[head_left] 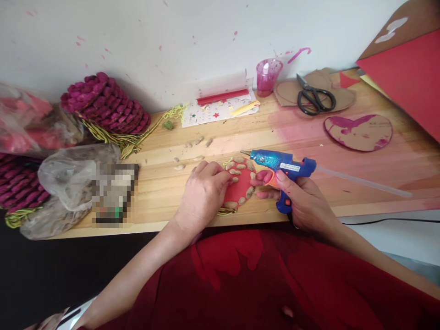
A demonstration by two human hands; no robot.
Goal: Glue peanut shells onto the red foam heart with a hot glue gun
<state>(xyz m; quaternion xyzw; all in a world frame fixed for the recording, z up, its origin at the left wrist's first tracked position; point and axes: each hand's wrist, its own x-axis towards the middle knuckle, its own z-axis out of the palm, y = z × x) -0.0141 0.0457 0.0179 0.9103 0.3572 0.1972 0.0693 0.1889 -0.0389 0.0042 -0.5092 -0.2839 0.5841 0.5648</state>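
Observation:
A red card shape point(240, 185) lies near the table's front edge, with peanuts point(250, 191) set around its rim and a few further in. My left hand point(206, 190) is over its left side, fingers closed together at a peanut point(235, 179) on the red surface; part of the card is hidden beneath it. Wrapped in my right hand point(305, 201) is a blue hot glue gun point(275, 161), its nozzle pointing left above the card's upper right edge. A clear glue stick point(367, 181) sticks out of its back end. Yellow-green yarn point(228, 161) shows at the card's top.
Loose peanuts point(197, 141) lie behind my left hand. Scissors point(315, 96) rest on cardboard at the back, near a pink-stained cup point(268, 78) and a painted cardboard heart point(359, 132). Purple peanut-covered pieces point(106, 103) and plastic bags point(68, 176) crowd the left.

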